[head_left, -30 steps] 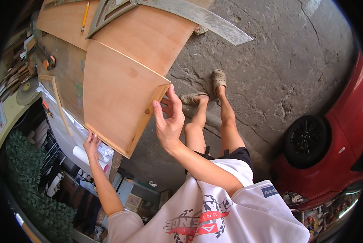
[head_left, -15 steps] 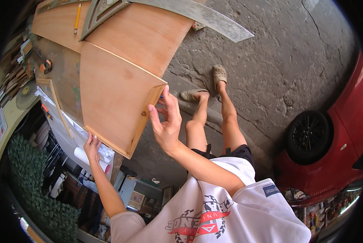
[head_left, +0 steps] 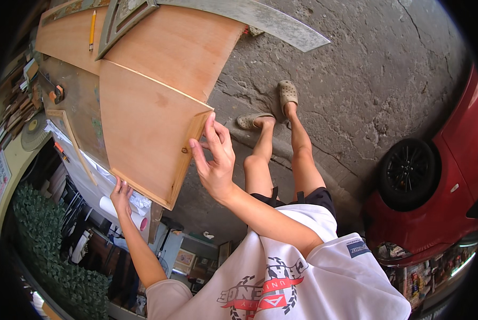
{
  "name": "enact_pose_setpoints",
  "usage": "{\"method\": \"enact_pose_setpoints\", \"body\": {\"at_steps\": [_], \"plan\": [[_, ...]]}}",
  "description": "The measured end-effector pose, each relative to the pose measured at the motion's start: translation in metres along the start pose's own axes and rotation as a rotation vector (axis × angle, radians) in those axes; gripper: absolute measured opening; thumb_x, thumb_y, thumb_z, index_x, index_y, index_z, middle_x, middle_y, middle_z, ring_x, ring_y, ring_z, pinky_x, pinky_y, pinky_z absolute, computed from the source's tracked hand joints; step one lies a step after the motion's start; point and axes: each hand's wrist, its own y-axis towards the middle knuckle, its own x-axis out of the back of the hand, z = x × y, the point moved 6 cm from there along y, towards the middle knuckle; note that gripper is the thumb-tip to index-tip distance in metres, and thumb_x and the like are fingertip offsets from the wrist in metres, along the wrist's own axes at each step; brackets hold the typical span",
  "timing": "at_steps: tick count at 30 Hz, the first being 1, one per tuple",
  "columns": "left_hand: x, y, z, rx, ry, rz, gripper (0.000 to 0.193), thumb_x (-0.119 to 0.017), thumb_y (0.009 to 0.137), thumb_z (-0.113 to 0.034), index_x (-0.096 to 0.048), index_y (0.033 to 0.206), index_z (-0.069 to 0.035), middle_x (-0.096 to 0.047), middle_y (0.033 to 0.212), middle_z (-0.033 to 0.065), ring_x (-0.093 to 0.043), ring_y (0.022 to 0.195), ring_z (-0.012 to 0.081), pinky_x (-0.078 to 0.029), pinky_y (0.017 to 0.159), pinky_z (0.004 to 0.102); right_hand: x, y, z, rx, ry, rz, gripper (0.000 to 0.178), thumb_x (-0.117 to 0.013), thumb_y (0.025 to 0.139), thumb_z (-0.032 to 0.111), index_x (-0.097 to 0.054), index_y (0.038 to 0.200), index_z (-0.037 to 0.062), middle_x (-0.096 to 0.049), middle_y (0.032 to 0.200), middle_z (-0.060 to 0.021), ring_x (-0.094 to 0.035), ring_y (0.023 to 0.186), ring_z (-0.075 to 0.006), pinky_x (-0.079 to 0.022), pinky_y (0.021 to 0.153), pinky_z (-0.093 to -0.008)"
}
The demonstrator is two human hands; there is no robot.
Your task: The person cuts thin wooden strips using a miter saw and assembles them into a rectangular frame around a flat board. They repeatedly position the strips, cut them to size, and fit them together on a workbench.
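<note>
A plywood panel (head_left: 148, 112) with light wooden strips along its edges lies tilted in front of me, on the left half of the view. My right hand (head_left: 215, 160) is at the panel's right edge, its fingertips by the upper corner and its thumb over the knotted wooden strip (head_left: 184, 151). Its fingers are bent around that edge, partly hidden. My left hand (head_left: 122, 197) pinches the lower left edge of the same panel. Beyond it, a metal tool (head_left: 129, 21) with an open triangular frame and a long flat blade (head_left: 271, 24) rests on another plywood sheet (head_left: 175, 48).
A yellow pencil (head_left: 93, 31) lies on the far sheet. An orange-and-black tool (head_left: 56, 94), a thin wooden frame (head_left: 71, 138) and a white paper roll (head_left: 122, 211) are on the workbench to the left. A red car (head_left: 436, 202) stands at the right on concrete (head_left: 356, 85).
The panel, the sheet and the metal tool sit slightly further left and higher in view. Both hands keep their places at the panel's edges.
</note>
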Motion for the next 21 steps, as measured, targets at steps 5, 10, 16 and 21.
{"method": "enact_pose_setpoints", "body": {"at_steps": [5, 10, 16, 21], "plan": [[0.002, 0.0, -0.002, 0.008, 0.034, 0.01, 0.052, -0.066, 0.103, -0.01, -0.052, 0.153, -0.011, -0.06, 0.144, 0.0144, -0.065, 0.122, 0.0314, -0.055, 0.103, 0.0444, -0.002, -0.001, -0.007, -0.032, 0.085, 0.032, 0.069, -0.071, 0.092, -0.007, -0.042, 0.154, -0.0015, -0.053, 0.136, -0.0209, -0.066, 0.107, -0.0252, -0.062, 0.082, -0.031], [0.002, -0.004, -0.007, 0.01, 0.026, 0.039, 0.056, -0.069, 0.102, -0.014, -0.049, 0.155, -0.01, -0.059, 0.145, 0.015, -0.065, 0.121, 0.0312, -0.053, 0.104, 0.0458, -0.005, 0.001, -0.011, 0.015, 0.122, 0.121, 0.074, -0.064, 0.095, -0.011, -0.027, 0.158, 0.0005, -0.042, 0.143, -0.0177, -0.067, 0.115, -0.025, -0.061, 0.093, -0.0342], [-0.003, -0.007, -0.007, 0.016, 0.006, 0.034, 0.057, -0.07, 0.102, -0.018, -0.05, 0.154, -0.009, -0.058, 0.145, 0.0155, -0.064, 0.123, 0.032, -0.053, 0.105, 0.0461, -0.005, 0.0, -0.013, 0.017, 0.155, 0.074, 0.071, -0.067, 0.094, -0.008, -0.032, 0.155, -0.001, -0.048, 0.138, -0.0191, -0.066, 0.105, -0.0228, -0.062, 0.083, -0.0323], [-0.008, -0.009, -0.001, 0.013, 0.002, -0.077, 0.051, -0.067, 0.103, -0.019, -0.054, 0.15, -0.005, -0.065, 0.137, 0.0131, -0.067, 0.117, 0.0274, -0.059, 0.097, 0.0428, -0.001, -0.006, -0.017, -0.036, -0.037, 0.156, 0.067, -0.061, 0.101, -0.004, -0.025, 0.156, 0.0028, -0.05, 0.133, -0.0135, -0.063, 0.109, -0.0189, -0.055, 0.09, -0.0293]]}}
